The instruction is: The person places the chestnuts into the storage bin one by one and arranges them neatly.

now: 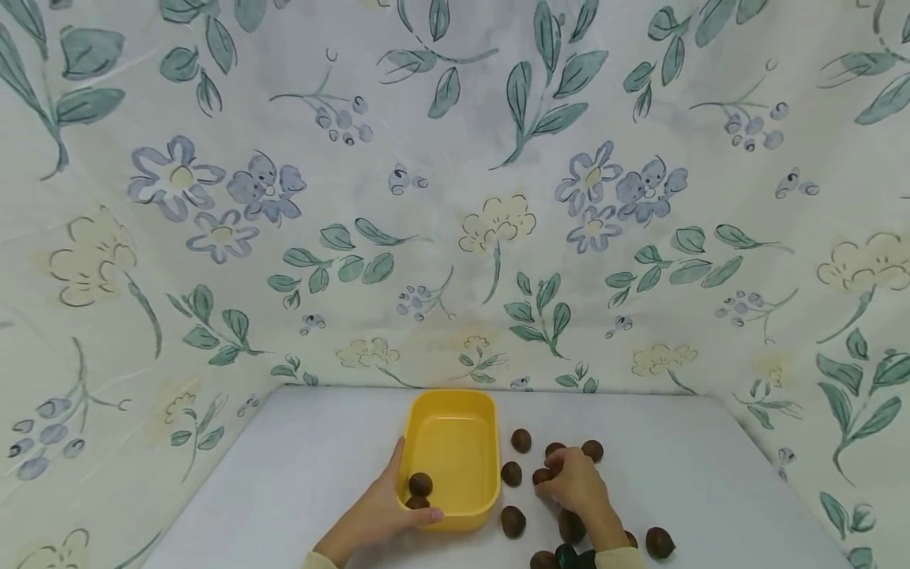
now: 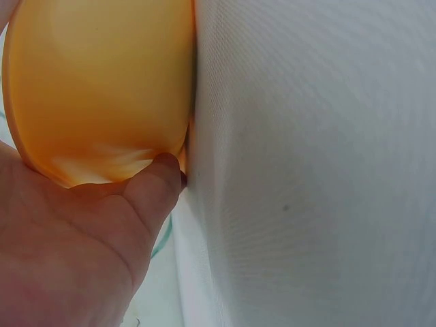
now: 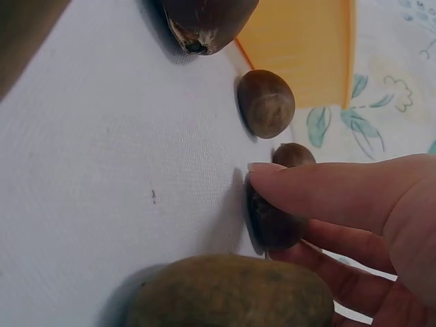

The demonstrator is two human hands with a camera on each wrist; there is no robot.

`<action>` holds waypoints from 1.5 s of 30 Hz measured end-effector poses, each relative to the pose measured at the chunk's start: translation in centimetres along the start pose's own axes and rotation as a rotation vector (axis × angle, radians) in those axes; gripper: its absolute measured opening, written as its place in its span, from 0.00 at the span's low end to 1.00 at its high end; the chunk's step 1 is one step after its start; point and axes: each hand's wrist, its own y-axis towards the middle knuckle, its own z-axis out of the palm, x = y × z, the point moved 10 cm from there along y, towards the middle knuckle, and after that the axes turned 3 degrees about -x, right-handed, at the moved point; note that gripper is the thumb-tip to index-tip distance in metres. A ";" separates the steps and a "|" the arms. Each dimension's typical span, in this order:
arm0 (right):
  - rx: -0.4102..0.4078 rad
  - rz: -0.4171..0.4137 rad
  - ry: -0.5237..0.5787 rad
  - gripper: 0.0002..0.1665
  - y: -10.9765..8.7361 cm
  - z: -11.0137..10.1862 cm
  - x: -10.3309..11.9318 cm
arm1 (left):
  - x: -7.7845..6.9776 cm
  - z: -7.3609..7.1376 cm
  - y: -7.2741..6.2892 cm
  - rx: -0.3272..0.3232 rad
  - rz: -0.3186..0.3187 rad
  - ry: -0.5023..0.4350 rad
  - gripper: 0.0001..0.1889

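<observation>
A yellow plastic tub (image 1: pixel 490 442) stands on the white table, with two brown chestnuts (image 1: pixel 420 484) inside at its near left corner. My left hand (image 1: pixel 380 506) grips that corner, its thumb along the near end and fingers on the left side. Close up in the left wrist view, the tub's wall (image 2: pixel 102 82) lies against my palm. To the right of the tub, my right hand (image 1: pixel 577 484) pinches a chestnut (image 3: pixel 272 221) between thumb and fingers, low over the table. Part of that chestnut is hidden behind the thumb.
Several loose chestnuts lie around my right hand, among them one near the tub's right side (image 1: pixel 511 474), one farther back (image 1: pixel 521 440) and one at the right (image 1: pixel 659 543). A large brownish oval thing (image 3: pixel 231 293) sits close below the hand. Flowered cloth (image 1: pixel 455 237) rises behind the table.
</observation>
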 end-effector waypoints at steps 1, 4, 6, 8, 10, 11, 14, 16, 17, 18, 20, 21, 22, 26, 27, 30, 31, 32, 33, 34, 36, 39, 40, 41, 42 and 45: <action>0.000 0.001 -0.001 0.23 -0.1 0.0 0.0 | 0.1 0.0 0.0 0.001 -0.004 -0.001 0.75; 0.004 0.012 -0.003 0.21 -0.2 0.1 0.0 | 0.2 0.1 0.0 -0.001 -0.008 -0.008 0.75; 0.009 0.019 -0.002 0.20 -0.3 0.2 0.0 | 0.3 0.1 -0.1 -0.001 -0.010 -0.010 0.75; 0.016 0.027 0.002 0.20 -0.4 0.3 0.0 | 0.4 0.2 -0.1 -0.001 -0.010 -0.014 0.75; 0.015 0.020 0.011 0.21 -0.3 0.3 0.0 | 0.3 0.2 -0.2 -0.001 -0.008 -0.020 0.75; 0.012 0.012 0.016 0.21 -0.3 0.2 0.1 | 0.4 0.2 -0.2 -0.001 -0.014 -0.021 0.75; -0.001 -0.007 0.046 0.21 -0.1 0.0 0.4 | 0.3 0.2 -0.1 0.000 -0.024 -0.022 0.76; -0.007 -0.022 0.077 0.20 0.0 -0.2 0.7 | 0.2 0.2 0.0 0.002 -0.027 -0.018 0.76; -0.006 -0.023 0.094 0.19 0.0 -0.3 0.8 | 0.1 0.2 0.0 0.004 -0.025 -0.018 0.76; -0.004 -0.024 0.112 0.19 0.0 -0.4 0.9 | 0.1 0.2 0.0 0.006 -0.025 -0.021 0.76; 0.001 -0.023 0.144 0.18 0.0 -0.5 1.2 | 0.0 0.3 -0.1 0.008 -0.019 -0.023 0.76; 0.003 -0.022 0.155 0.19 -0.1 -0.6 1.4 | -0.1 0.3 -0.1 0.009 -0.014 -0.024 0.76; 0.003 -0.018 0.164 0.19 -0.1 -0.7 1.5 | -0.1 0.3 -0.1 0.009 -0.015 -0.024 0.76; -0.010 -0.033 0.194 0.20 -0.3 -1.3 2.4 | -0.2 0.2 -0.2 0.004 -0.011 -0.020 0.76; -0.015 -0.044 0.198 0.20 -0.4 -1.5 2.7 | -0.2 0.1 -0.2 0.003 -0.009 -0.017 0.76; -0.024 -0.061 0.220 0.21 -0.8 -1.8 3.6 | -0.3 0.0 -0.3 0.001 0.004 -0.007 0.76; -0.023 -0.062 0.225 0.21 -1.0 -1.8 3.8 | -0.3 0.0 -0.4 0.002 0.010 -0.006 0.76; -0.020 -0.062 0.232 0.22 -1.1 -1.8 4.1 | -0.4 0.0 -0.4 0.003 0.014 -0.005 0.76; -0.016 -0.063 0.241 0.22 -1.2 -1.8 4.4 | -0.4 0.0 -0.4 0.003 0.017 -0.009 0.76; -0.013 -0.059 0.252 0.22 -1.3 -1.7 4.5 | -0.5 -0.1 -0.4 0.004 0.020 -0.012 0.76; -0.007 -0.065 0.265 0.23 -1.6 -1.6 5.0 | -0.5 0.0 -0.4 0.007 0.027 -0.022 0.76; -0.007 -0.086 0.277 0.23 -1.9 -1.5 5.6 | -0.6 0.0 -0.4 0.007 0.036 -0.029 0.75; -0.007 -0.093 0.278 0.23 -2.0 -1.4 5.8 | -0.6 0.0 -0.4 0.007 0.038 -0.026 0.75; -0.004 -0.101 0.280 0.23 -2.1 -1.3 5.9 | -0.5 0.0 -0.4 0.007 0.039 -0.025 0.75; -0.002 -0.110 0.283 0.23 -2.1 -1.2 6.1 | -0.5 0.1 -0.3 0.008 0.038 -0.026 0.75; 0.007 -0.138 0.311 0.22 -2.2 -1.0 6.7 | -0.5 0.1 -0.1 0.007 0.033 -0.029 0.75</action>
